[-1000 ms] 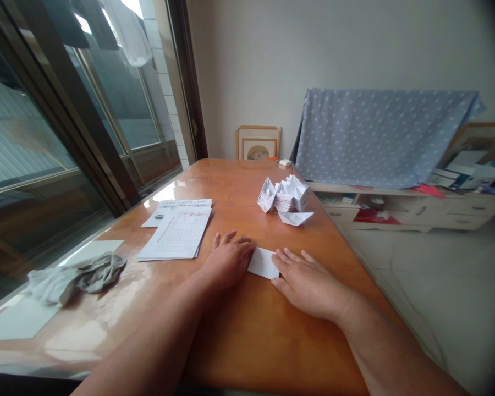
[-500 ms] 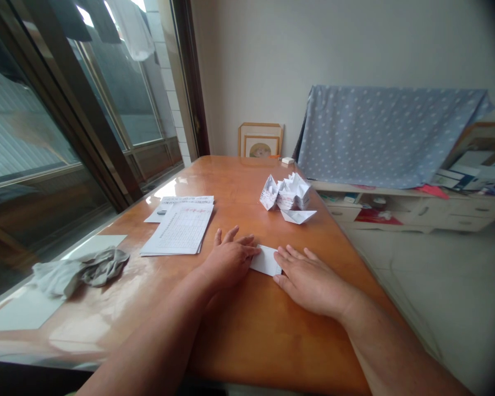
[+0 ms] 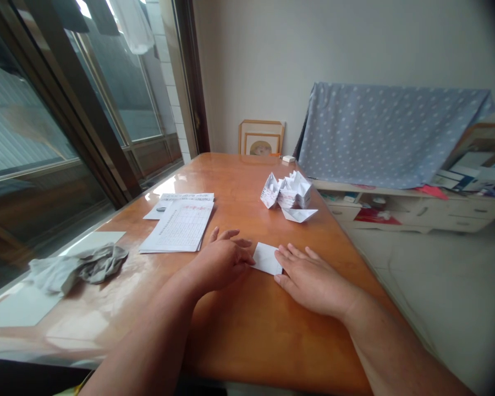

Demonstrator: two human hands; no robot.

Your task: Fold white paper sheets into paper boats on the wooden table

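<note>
A small piece of folded white paper (image 3: 266,258) lies flat on the wooden table (image 3: 251,341) between my hands. My right hand (image 3: 307,275) rests palm down on the paper's right end, fingers stretched out. At the paper's left edge is my left hand (image 3: 226,258), its fingers apart and a fingertip touching or very near the edge. Beyond them, several folded paper boats (image 3: 291,190) are bunched together, with a single paper boat (image 3: 299,214) in front of the bunch.
A stack of printed sheets (image 3: 179,225) lies left of my left hand. Farther left a grey cloth (image 3: 103,263) lies crumpled. A small white box (image 3: 288,159) sits at the far table edge. A low white cabinet (image 3: 445,212) stands to the right, beyond the table.
My left hand has slid a little to the left, baring more of the paper's left end. My right hand has stayed in place on the paper.
</note>
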